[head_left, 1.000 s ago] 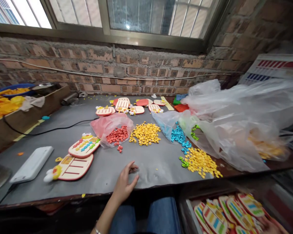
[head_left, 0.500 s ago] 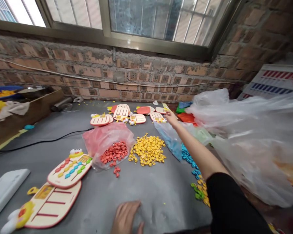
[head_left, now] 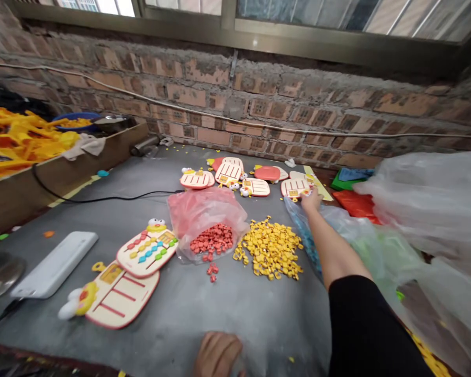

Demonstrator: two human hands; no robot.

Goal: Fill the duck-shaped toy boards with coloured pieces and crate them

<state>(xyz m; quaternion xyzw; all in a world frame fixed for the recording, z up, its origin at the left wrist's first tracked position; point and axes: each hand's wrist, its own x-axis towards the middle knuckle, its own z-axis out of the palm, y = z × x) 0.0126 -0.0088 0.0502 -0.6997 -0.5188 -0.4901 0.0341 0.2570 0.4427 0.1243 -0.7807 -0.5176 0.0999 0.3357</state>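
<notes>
- Reaching across the table (head_left: 241, 314) now, the right hand (head_left: 312, 200) has left the box of boards it was beside at 5 o'clock a second ago; the left hand (head_left: 220, 353) has come lower in view, and the whole scene has swung rightward since half a second ago.
- Taking the view's centre as the hub, the right hand is at 3 o'clock, fingers bent over the bird-head end of a cream slotted board (head_left: 293, 187); its fingertips are partly hidden, so I cannot tell whether it grips.
- At 6 o'clock, the left hand lies low with its back up and fingers loosely curled; its palm is hidden, so I cannot tell whether it holds anything.
- That slotted board lies flat, overlapping another board behind it; more boards cluster near 12 o'clock.
- Just toward 5 o'clock from the right hand, a bluish plastic bag (head_left: 300, 226) lies partly under the forearm.
- Yellow beads (head_left: 272, 248) are heaped between 4 and 5 o'clock.
- At 7 o'clock, red beads (head_left: 214, 239) spill from a pink bag (head_left: 204, 207).
- At 8 o'clock, a bead-filled board (head_left: 148, 250) overlaps a board with open slots (head_left: 121, 303).
</notes>
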